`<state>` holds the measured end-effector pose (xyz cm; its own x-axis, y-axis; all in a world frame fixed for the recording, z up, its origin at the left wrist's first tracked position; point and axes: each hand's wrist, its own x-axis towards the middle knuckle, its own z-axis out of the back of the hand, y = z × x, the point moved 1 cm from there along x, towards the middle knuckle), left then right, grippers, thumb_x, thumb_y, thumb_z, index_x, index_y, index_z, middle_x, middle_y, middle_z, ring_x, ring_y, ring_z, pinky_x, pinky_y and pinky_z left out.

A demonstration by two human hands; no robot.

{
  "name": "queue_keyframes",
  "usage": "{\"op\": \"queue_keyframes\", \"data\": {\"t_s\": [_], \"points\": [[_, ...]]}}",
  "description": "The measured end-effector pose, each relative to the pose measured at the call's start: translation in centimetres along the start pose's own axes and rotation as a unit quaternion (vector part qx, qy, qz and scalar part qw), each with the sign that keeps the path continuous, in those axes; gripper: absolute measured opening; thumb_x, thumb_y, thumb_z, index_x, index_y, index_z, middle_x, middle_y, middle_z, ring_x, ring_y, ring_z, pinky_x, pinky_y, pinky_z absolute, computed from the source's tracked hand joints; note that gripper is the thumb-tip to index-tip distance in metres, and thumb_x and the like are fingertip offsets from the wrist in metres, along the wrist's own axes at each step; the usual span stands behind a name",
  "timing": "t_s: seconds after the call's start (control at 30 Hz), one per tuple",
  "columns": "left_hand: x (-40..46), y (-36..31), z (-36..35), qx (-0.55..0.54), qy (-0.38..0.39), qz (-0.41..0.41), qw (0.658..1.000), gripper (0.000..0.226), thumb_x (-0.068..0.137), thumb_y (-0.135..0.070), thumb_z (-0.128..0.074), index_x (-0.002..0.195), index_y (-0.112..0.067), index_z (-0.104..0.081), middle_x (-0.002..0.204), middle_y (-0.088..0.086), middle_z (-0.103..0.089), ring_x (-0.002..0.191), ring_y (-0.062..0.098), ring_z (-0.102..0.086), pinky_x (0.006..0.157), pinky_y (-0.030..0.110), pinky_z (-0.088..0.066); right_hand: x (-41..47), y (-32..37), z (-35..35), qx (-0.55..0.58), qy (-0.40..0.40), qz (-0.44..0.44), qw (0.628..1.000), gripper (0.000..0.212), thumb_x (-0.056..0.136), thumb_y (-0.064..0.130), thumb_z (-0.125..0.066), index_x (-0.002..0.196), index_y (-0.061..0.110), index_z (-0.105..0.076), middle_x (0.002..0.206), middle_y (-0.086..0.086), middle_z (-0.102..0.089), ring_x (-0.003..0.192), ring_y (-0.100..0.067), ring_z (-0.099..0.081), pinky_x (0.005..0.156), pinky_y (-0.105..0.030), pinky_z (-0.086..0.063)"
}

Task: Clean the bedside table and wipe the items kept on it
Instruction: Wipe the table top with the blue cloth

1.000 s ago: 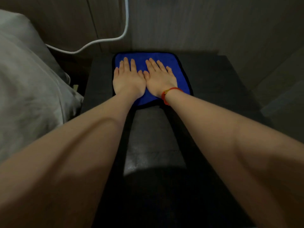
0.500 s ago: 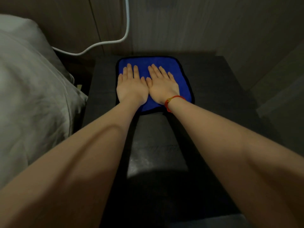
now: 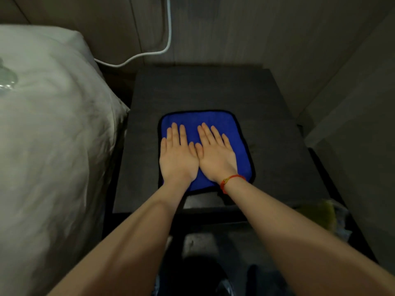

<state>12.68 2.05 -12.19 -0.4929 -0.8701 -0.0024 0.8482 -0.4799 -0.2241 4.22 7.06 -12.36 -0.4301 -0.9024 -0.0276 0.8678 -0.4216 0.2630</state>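
A blue cloth [image 3: 239, 133] with a black border lies flat on the dark bedside table [image 3: 275, 150], near its front half. My left hand [image 3: 178, 155] and my right hand [image 3: 214, 153] press side by side on the cloth, palms down, fingers straight, thumbs touching. A red cord bracelet circles my right wrist. No other items stand on the table top.
A bed with pale bedding [image 3: 53, 135] borders the table on the left. A white cable [image 3: 149, 54] hangs down the wall behind and runs left behind the bed. A wall panel stands close on the right. Something yellow-green [image 3: 324, 214] lies low at the table's front right.
Both hands have slid the cloth from the back edge of the table toward the front. The view now shows more of the table's rear surface.
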Motion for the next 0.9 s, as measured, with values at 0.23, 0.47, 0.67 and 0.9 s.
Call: {"op": "queue_keyframes", "data": {"t_s": [0.23, 0.47, 0.67, 0.9], "points": [[-4.4, 0.2, -0.3, -0.003, -0.001, -0.005, 1.0, 0.057, 0.1, -0.034, -0.015, 0.15, -0.012, 0.003, 0.159, 0.007, 0.005, 0.147, 0.018, 0.003, 0.119, 0.033, 0.0, -4.5, 0.2, -0.5, -0.004, -0.005, 0.0, 1.0, 0.053, 0.098, 0.038, -0.014, 0.146, 0.022, 0.0, 0.156, 0.009, 0.001, 0.143, -0.01, 0.005, 0.115, -0.031, 0.004], [-2.0, 0.1, -0.4, 0.003, 0.002, -0.001, 1.0, 0.057, 0.1, -0.035, -0.013, 0.15, -0.013, 0.004, 0.159, 0.006, 0.007, 0.147, 0.017, 0.004, 0.118, 0.032, 0.001, -2.0, -0.3, -0.4, -0.001, -0.001, 0.004, 1.0, 0.053, 0.098, 0.039, -0.013, 0.146, 0.022, -0.001, 0.156, 0.009, 0.002, 0.143, -0.01, 0.005, 0.115, -0.033, 0.003], [4.3, -0.8, -0.3, 0.007, 0.003, -0.009, 1.0, 0.056, 0.1, -0.034, -0.013, 0.15, -0.012, 0.002, 0.159, 0.006, 0.006, 0.147, 0.018, 0.003, 0.119, 0.033, 0.0, 4.1, -1.3, 0.3, -0.001, -0.002, -0.005, 1.0, 0.052, 0.098, 0.037, -0.014, 0.147, 0.021, -0.003, 0.156, 0.008, 0.0, 0.143, -0.011, 0.003, 0.115, -0.033, 0.002], [13.8, -2.4, -0.4, 0.016, 0.0, -0.015, 1.0, 0.056, 0.1, -0.033, -0.012, 0.15, -0.011, 0.0, 0.159, 0.007, 0.005, 0.147, 0.02, 0.002, 0.119, 0.034, -0.001, 13.3, -3.2, 1.6, 0.0, -0.003, -0.012, 1.0, 0.052, 0.098, 0.037, -0.014, 0.147, 0.021, -0.004, 0.156, 0.006, -0.002, 0.143, -0.012, 0.001, 0.116, -0.034, 0.0]]}}
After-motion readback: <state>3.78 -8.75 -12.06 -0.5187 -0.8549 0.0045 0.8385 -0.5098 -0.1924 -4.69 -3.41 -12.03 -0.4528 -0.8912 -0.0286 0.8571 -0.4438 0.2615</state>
